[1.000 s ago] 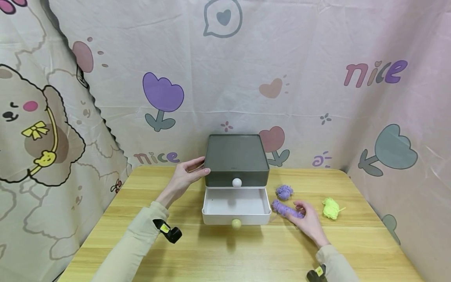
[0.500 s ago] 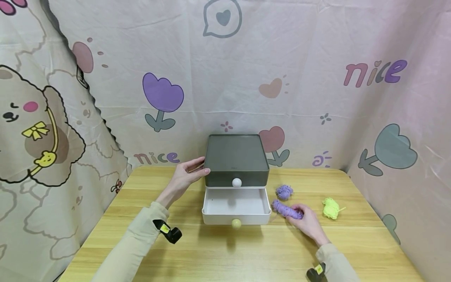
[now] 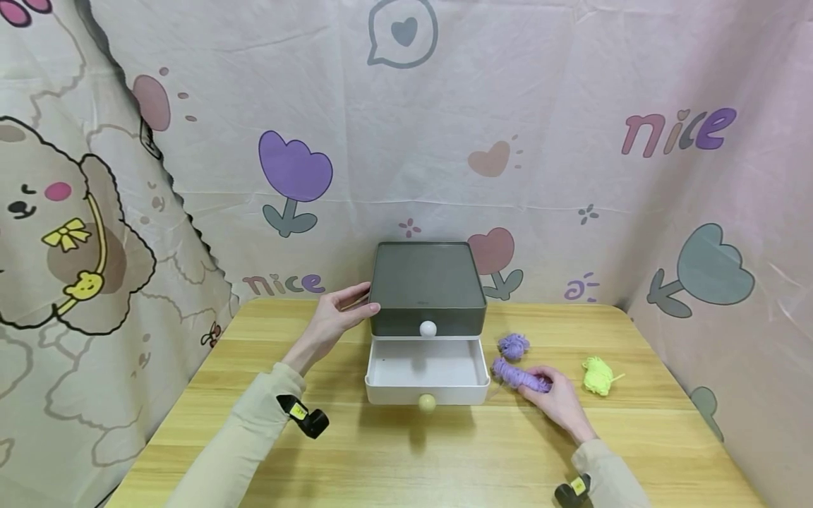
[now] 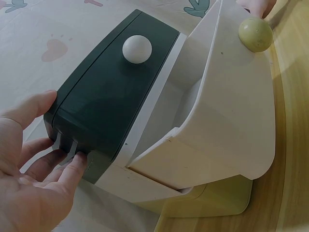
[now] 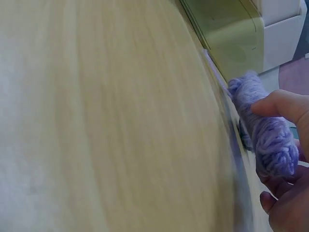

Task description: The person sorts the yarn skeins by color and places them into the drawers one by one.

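Observation:
A small drawer box [image 3: 427, 275] with a dark green-grey upper part stands on the table. Its white lower drawer [image 3: 427, 395] is pulled out, bare inside, with a yellowish round knob. My left hand [image 3: 339, 310] grips the box's upper left side; in the left wrist view the thumb lies at the top edge, bent fingers against the side. To the right, my right hand [image 3: 559, 398] pinches a purple yarn skein [image 3: 517, 375], fingers and thumb around its near end. In the right wrist view the skein [image 5: 268, 128] trails a loose strand toward the box.
A second purple yarn bundle [image 3: 513, 346] lies just behind the held skein, close to the box's right side. Farther right is a yellow-green yarn ball [image 3: 597, 375] with a loose tail. Behind the wooden table [image 3: 356, 466] hangs a printed cloth [image 3: 406, 141].
My right hand's fingers have closed in around the near end of the purple skein, which has barely moved. The left hand, box and drawer stay as they were.

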Tool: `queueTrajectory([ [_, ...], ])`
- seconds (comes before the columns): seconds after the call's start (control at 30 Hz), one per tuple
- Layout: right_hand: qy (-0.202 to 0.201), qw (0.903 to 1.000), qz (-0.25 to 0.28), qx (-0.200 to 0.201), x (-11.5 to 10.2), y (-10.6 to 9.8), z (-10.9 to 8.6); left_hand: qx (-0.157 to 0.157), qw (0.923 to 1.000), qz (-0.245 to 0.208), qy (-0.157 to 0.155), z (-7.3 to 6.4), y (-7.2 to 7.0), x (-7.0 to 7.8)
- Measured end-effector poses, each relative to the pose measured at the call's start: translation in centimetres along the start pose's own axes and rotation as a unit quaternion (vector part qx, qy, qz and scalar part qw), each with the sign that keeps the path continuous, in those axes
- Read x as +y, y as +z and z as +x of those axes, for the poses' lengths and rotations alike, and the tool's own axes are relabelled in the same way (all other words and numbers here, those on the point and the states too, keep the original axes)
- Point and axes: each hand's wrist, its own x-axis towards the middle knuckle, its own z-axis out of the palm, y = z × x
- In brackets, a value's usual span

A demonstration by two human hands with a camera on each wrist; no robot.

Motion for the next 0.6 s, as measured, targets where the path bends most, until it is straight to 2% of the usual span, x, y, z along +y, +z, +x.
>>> queueTrajectory([
  [0.3, -0.008, 0.9995, 0.027, 0.015, -1.0, -1.1, -0.3, -0.001, 1.0000, 0.005, 0.003, 0.0, 0.0, 0.0],
  [0.6, -0.056, 0.9952, 0.065, 0.047, -3.8, -2.5, -0.4, 0.000, 1.0000, 0.000, -0.002, -0.2, 0.0, 0.2],
])
